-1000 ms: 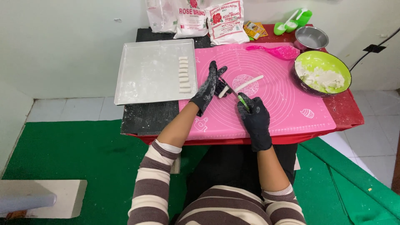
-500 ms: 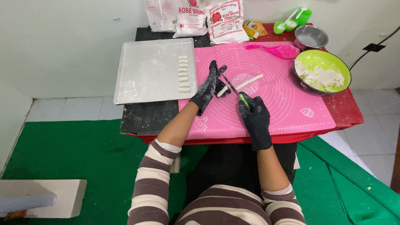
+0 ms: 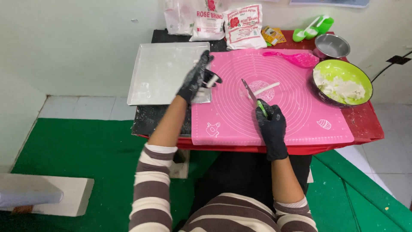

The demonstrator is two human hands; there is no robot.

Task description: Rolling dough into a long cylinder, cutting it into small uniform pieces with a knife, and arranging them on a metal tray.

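Note:
Both my hands wear black gloves. My left hand (image 3: 198, 79) holds a small white piece of dough (image 3: 211, 81) between its fingers, over the right edge of the floured metal tray (image 3: 163, 71). My right hand (image 3: 271, 121) grips a green-handled knife (image 3: 253, 96) with the blade pointing away over the pink silicone mat (image 3: 274, 107). Just beyond the blade tip lies a thin white roll of dough (image 3: 266, 89) on the mat's floured centre.
A green bowl of white dough (image 3: 342, 82) sits at the right. Behind it are a steel bowl (image 3: 331, 45), a pink spoon (image 3: 294, 57), green scoops (image 3: 311, 30) and flour bags (image 3: 223, 21). The red table's edge (image 3: 266, 148) is close to my body.
My left hand has lifted a cut dough piece from the mat and carried it left toward the tray. My right hand with the knife has stayed in place.

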